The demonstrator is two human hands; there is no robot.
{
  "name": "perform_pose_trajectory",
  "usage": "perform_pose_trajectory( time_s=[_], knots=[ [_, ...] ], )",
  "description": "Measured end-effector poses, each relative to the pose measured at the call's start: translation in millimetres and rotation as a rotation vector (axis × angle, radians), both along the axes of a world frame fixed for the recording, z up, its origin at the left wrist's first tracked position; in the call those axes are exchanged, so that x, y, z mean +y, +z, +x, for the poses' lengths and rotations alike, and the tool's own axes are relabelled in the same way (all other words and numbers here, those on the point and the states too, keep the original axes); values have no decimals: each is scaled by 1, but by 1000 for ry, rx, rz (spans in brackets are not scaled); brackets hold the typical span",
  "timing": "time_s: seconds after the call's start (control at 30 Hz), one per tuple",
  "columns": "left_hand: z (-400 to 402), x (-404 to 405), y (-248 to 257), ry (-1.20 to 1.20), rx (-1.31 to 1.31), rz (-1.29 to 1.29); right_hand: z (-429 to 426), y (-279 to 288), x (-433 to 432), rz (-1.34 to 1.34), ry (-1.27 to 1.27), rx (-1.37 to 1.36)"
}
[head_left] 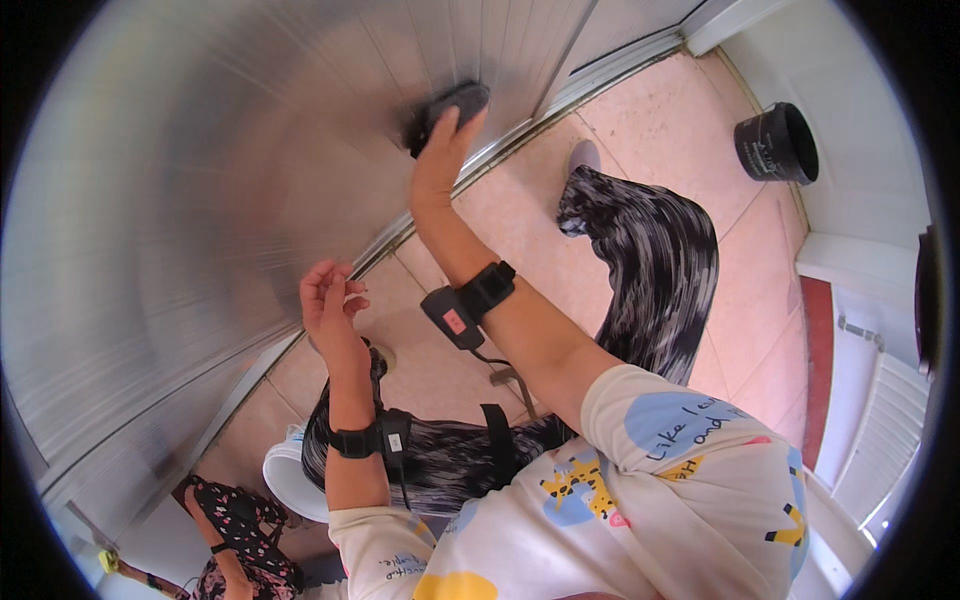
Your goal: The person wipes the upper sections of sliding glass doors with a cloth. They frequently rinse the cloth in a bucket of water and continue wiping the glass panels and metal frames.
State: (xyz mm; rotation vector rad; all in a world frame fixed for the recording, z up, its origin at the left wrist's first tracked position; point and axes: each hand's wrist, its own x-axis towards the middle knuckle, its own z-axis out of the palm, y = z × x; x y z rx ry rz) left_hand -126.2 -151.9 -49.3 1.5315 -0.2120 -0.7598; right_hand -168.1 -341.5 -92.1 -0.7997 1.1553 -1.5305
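Observation:
My right hand [446, 154] presses a dark pad or cloth [461, 105] flat against a shiny ribbed panel [225, 150], low down near its bottom rail. The material of the dark thing cannot be told. My left hand [330, 300] is raised beside the same panel, its fingers loosely curled and apart, with nothing seen in it. Each forearm has a strapped black device with a cable.
A black bucket [776, 144] stands by the wall at the right. A white bucket [292, 472] is beside my left leg. Another person [240, 540] in dark floral clothes is at the lower left, an arm stretched towards a yellow thing [109, 561]. The floor [517, 217] is pink tile.

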Motion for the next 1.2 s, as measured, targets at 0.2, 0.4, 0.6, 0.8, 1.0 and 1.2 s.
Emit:
perform_pose_trajectory(
  time_s=[0.2,0.4,0.6,0.8,1.0,1.2],
  knots=[
    [-13,-10,2,-70,27,26,-23,-137,-43,526,-24,-378],
    [-10,-13,-1,-62,26,25,-39,-136,-60,578,181,-844],
    [-8,-14,-5,-83,24,49,-15,17,-37,-106,6,-74],
    [-12,-16,0,-63,24,80,-19,72,-33,-553,-42,315],
    [-16,-17,-4,-92,23,101,-26,-65,-50,-84,-17,-77],
    [-21,-23,-11,-122,23,91,-61,-153,-82,563,172,-542]
  ],
)
